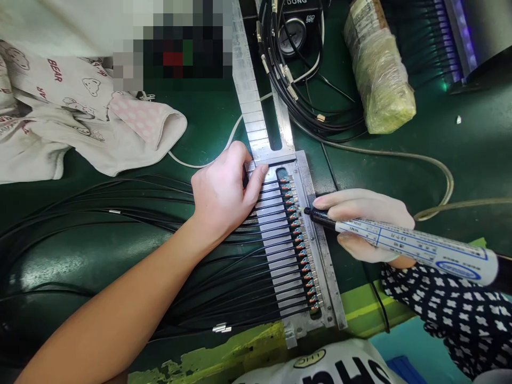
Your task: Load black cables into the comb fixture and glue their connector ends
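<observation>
My left hand (224,184) is closed on the upper left edge of a slotted metal fixture (274,261), its thumb lying on top. Black cables (224,261) run in from the left and lie side by side in the slots. Their stripped ends, with small coloured wires and connectors (298,224), line up along the fixture's right side. My right hand (364,221), in a white glove or finger covers, grips a marker-shaped pen (416,248) with a white, blue-lined label. The pen's black tip points left, at the upper connectors; whether it touches them I cannot tell.
A second metal fixture (250,101) adjoins the far end. Beyond it lie a coil of black cables (280,80) and a plastic-wrapped block (380,80). Printed cloth (132,122) covers the back left. Lit equipment (464,42) stands at the back right. Worn yellow-green tape (216,352) edges the table.
</observation>
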### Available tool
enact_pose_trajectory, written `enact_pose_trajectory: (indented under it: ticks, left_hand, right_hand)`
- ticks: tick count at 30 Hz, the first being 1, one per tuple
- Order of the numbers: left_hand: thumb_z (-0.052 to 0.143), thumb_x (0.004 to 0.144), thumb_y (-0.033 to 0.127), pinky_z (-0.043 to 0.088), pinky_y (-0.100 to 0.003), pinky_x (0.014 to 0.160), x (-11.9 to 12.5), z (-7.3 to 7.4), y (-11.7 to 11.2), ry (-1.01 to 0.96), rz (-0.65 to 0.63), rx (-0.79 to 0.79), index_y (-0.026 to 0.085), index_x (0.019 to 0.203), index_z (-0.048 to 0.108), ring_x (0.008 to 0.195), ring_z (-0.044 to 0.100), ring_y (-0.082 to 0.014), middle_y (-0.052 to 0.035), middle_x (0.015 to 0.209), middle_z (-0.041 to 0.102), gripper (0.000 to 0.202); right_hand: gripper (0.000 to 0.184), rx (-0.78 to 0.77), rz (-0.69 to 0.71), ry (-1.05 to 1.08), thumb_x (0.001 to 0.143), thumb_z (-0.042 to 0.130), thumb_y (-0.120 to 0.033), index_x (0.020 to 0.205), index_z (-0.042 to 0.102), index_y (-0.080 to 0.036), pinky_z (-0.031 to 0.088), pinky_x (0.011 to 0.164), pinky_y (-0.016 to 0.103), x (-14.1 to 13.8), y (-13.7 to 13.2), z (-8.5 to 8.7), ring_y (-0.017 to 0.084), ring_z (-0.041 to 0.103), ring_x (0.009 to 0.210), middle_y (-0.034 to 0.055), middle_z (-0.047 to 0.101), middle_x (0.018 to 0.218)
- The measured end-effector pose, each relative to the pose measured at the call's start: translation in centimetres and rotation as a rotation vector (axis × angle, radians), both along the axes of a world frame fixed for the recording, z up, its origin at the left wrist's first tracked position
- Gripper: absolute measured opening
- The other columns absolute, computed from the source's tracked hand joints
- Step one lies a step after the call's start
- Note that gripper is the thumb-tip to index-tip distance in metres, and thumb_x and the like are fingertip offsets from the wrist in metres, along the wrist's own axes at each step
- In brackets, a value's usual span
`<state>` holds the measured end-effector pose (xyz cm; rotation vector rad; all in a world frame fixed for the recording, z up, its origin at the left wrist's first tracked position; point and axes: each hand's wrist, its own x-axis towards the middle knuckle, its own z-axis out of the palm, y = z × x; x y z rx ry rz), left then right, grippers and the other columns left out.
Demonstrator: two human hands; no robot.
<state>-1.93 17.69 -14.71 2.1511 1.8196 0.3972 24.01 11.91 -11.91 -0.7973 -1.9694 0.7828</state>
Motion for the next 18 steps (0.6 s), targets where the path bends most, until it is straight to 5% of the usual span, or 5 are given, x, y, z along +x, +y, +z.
enact_pose_trajectory:
  ticks: [13,18]
  left_hand:
    - [0.053,0.096,0.05,0.043,-0.029,0.073,-0.1,-0.2,-0.1,-0.006,-0.026,0.042,0.022,0.099,0.055,0.078,0.061,-0.0176,-0.0004,0.08,0.058,0.028]
    - [0.053,0.096,0.051,0.044,-0.029,0.075,0.0,-0.1,-0.1,-0.025,-0.014,0.042,0.022,0.1,0.056,0.079,0.063,-0.0187,-0.0013,0.081,0.058,0.029]
  right_hand:
    - [0.031,0.058,-0.029,0.001,0.087,0.077,-0.025,0.116,0.071,-0.016,0.068,0.085,0.038,0.5,-1.6,0.2,0.028,0.075,0.103,0.0143,0.075,0.117]
    - [0.037,0.052,-0.039,-0.016,0.085,0.08,-0.028,0.12,0.071,-0.023,0.071,0.079,0.04,0.1,-2.1,-0.1,0.029,0.077,0.097,0.0108,0.077,0.113]
